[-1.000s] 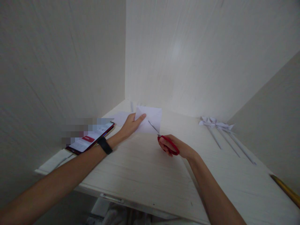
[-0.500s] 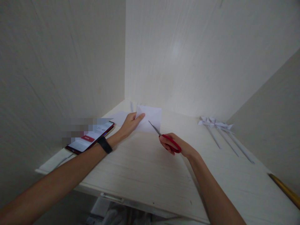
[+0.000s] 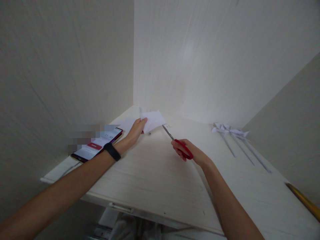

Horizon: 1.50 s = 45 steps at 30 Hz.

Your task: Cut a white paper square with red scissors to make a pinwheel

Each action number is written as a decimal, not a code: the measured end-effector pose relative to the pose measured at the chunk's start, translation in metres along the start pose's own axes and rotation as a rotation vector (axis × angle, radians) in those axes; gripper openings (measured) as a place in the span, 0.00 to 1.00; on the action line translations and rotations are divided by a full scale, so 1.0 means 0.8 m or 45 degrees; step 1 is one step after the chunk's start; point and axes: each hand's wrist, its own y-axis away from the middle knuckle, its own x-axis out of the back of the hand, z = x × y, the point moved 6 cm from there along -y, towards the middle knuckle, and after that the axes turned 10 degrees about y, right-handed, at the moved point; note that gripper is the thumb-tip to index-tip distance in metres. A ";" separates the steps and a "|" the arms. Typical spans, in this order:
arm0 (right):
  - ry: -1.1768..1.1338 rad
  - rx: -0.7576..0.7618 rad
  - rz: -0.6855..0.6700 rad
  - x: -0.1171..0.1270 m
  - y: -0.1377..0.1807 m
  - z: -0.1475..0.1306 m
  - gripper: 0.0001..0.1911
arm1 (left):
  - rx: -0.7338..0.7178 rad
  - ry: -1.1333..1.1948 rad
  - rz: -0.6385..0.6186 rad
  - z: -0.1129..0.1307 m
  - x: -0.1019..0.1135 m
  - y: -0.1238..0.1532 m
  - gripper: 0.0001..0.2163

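Observation:
My left hand (image 3: 136,130) pinches a white sheet of paper (image 3: 154,120) by its near-left corner and holds it lifted and tilted above the pale wooden desk (image 3: 155,180). A black band sits on that wrist. My right hand (image 3: 187,152) is closed through the red handles of a pair of scissors (image 3: 176,142). The steel blades point up-left, and their tips touch the paper's right lower edge.
A phone (image 3: 96,145) with a lit screen lies at the desk's left edge. More white paper (image 3: 127,124) lies behind my left hand. Several folded paper pinwheels on rolled sticks (image 3: 233,138) lie at the right. A yellow pencil (image 3: 303,201) pokes in at far right. Walls close the desk on three sides.
My left hand has raised the paper off the desk and turned it. The scissors moved up and slightly right, with their blades now at the paper's edge.

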 end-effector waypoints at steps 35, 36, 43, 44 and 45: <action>0.097 0.046 -0.166 -0.021 0.005 -0.018 0.38 | -0.097 -0.094 -0.477 0.019 -0.045 0.035 0.17; 0.087 0.047 -0.168 -0.022 0.005 -0.019 0.38 | -0.119 -0.119 -0.494 0.021 -0.047 0.037 0.17; 0.008 0.043 -0.178 -0.024 0.005 -0.019 0.37 | -0.095 -0.206 -0.554 0.020 -0.057 0.048 0.16; -0.001 0.055 -0.175 -0.025 0.005 -0.019 0.37 | -0.100 -0.204 -0.555 0.021 -0.057 0.049 0.16; -0.017 0.067 -0.176 -0.025 0.004 -0.018 0.37 | -0.110 -0.201 -0.558 0.022 -0.058 0.049 0.15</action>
